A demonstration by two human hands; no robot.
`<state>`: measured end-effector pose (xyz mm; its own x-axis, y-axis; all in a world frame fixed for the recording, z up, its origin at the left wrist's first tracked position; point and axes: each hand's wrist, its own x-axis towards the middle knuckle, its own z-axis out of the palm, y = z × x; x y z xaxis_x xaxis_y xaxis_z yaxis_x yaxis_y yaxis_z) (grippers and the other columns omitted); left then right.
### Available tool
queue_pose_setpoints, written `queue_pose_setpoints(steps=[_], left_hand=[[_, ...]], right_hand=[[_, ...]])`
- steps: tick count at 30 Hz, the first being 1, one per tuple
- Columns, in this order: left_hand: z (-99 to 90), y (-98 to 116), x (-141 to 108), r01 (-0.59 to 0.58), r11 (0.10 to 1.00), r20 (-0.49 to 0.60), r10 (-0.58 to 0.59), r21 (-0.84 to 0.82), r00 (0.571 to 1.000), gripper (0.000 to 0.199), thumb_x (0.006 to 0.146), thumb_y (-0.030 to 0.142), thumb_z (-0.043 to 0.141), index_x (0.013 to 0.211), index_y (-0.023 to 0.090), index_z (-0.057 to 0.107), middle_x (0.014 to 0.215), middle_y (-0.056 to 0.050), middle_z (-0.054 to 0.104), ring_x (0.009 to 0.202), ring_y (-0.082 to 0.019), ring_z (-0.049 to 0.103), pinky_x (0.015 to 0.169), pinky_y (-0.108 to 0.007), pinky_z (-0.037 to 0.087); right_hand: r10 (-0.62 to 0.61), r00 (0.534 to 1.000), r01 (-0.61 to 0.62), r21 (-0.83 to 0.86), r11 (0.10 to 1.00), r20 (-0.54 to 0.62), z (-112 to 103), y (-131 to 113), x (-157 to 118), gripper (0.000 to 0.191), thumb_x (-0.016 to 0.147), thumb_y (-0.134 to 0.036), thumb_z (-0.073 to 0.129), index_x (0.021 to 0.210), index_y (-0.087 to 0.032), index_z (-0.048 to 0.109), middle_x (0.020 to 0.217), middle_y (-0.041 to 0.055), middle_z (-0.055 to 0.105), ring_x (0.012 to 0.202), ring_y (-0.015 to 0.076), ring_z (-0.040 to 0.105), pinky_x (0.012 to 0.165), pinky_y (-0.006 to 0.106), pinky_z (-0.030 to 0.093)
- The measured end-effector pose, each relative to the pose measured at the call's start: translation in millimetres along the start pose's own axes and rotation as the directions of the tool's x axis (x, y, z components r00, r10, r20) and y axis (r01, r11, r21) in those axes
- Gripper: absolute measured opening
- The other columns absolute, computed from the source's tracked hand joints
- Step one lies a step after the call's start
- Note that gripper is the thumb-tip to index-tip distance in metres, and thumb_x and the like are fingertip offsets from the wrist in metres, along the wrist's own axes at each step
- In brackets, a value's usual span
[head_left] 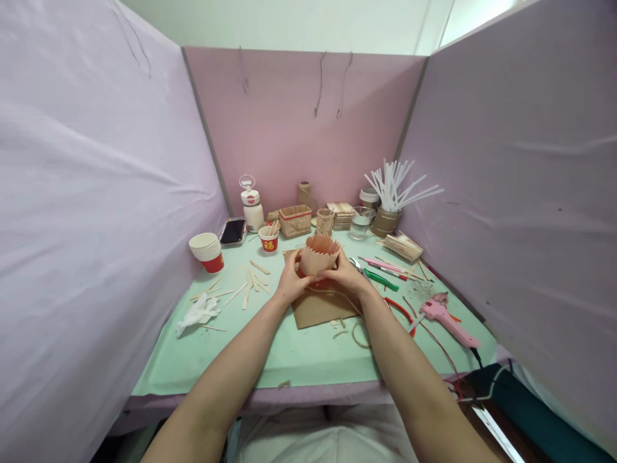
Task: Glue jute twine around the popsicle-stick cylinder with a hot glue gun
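A round wooden cup-like piece (318,256) with a jagged upper rim stands upright over a brown cardboard sheet (321,312). Around its left side curl the fingers of my left hand (292,281). My right hand (346,275) grips the right side, and both thumbs meet at the front near the base. Something red shows low down, under the thumbs, partly hidden. A light cord runs across the cardboard below the hands.
Left are stacked paper cups (207,251), loose sticks and a crumpled tissue (198,312). Right lie green-handled pliers (380,279), pens, red cord and a pink glue gun (448,321). A woven basket (295,222), a bottle (252,209) and a water glass (360,225) stand behind.
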<state>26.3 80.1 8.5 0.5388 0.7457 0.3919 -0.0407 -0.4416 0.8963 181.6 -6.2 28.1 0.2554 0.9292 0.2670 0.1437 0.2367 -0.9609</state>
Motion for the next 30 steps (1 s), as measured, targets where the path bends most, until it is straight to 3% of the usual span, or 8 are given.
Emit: queue_pose_setpoints(steps=[7,10,14,17,20,25,30], left_hand=[[0.4,-5,-1,-0.059,0.967,-0.042,0.071,0.246,0.997,0.087,0.053,0.03,0.081,0.13,0.019,0.043,0.126,-0.013,0.049,0.12,-0.03,0.046,0.103,-0.046,0.037],[1.2,1,-5,-0.076,0.978,-0.043,0.086,0.196,0.995,0.081,0.059,0.032,0.079,0.13,0.02,0.043,0.125,-0.012,0.048,0.117,-0.028,0.049,0.099,-0.044,0.042],[2.7,10,-12,-0.153,0.988,-0.018,0.154,0.029,0.988,0.07,0.067,0.036,0.075,0.128,0.023,0.042,0.126,-0.011,0.044,0.115,-0.024,0.051,0.092,-0.038,0.049],[3.0,12,-12,-0.172,0.985,-0.042,0.172,0.018,0.984,0.072,0.066,0.036,0.076,0.128,0.024,0.042,0.127,-0.011,0.043,0.118,-0.025,0.048,0.092,-0.039,0.05],[2.2,9,-10,-0.113,0.992,-0.041,0.115,0.047,0.992,0.087,0.06,0.038,0.08,0.133,0.022,0.037,0.135,-0.014,0.039,0.125,-0.028,0.043,0.099,-0.042,0.045],[1.7,13,-10,-0.019,0.999,0.146,0.025,-0.04,0.989,0.107,0.055,0.038,0.083,0.142,0.021,0.024,0.144,-0.015,0.036,0.129,-0.03,0.041,0.106,-0.044,0.037],[3.1,28,-15,-0.009,1.0,0.169,0.013,-0.026,0.985,0.092,0.055,0.04,0.083,0.133,0.02,0.039,0.131,-0.012,0.052,0.119,-0.03,0.05,0.098,-0.042,0.043]], right_hand=[[0.035,0.997,-0.034,0.012,0.999,-0.07,4,8,2,0.098,0.055,-0.022,0.077,0.139,-0.026,0.026,0.138,0.0087,0.045,0.122,0.0223,0.049,0.105,0.037,0.038],[-0.003,0.996,0.011,0.083,0.996,-0.091,3,5,2,0.099,0.06,-0.029,0.076,0.142,-0.027,0.021,0.144,0.0087,0.041,0.127,0.0226,0.045,0.106,0.038,0.037],[-0.051,0.996,0.063,0.179,0.982,-0.07,-6,-1,2,0.091,0.062,-0.043,0.073,0.14,-0.027,0.029,0.141,0.0076,0.046,0.129,0.0254,0.044,0.103,0.04,0.041],[-0.068,0.996,0.08,0.224,0.971,-0.059,-12,-3,3,0.094,0.059,-0.048,0.075,0.139,-0.028,0.03,0.143,0.0076,0.045,0.13,0.0271,0.043,0.105,0.042,0.04],[-0.091,0.993,0.104,0.193,0.976,-0.076,-13,-4,1,0.101,0.057,-0.048,0.077,0.141,-0.03,0.026,0.145,0.0066,0.043,0.131,0.0267,0.041,0.106,0.041,0.038],[-0.121,0.993,0.113,0.249,0.962,0.014,-11,-5,-2,0.101,0.057,-0.037,0.08,0.142,-0.033,0.027,0.146,0.0037,0.041,0.131,0.0258,0.041,0.108,0.042,0.035],[-0.073,0.994,0.049,0.247,0.968,0.088,-12,-4,-3,0.099,0.056,-0.034,0.081,0.141,-0.031,0.031,0.137,0.0053,0.051,0.126,0.028,0.047,0.103,0.044,0.039]])
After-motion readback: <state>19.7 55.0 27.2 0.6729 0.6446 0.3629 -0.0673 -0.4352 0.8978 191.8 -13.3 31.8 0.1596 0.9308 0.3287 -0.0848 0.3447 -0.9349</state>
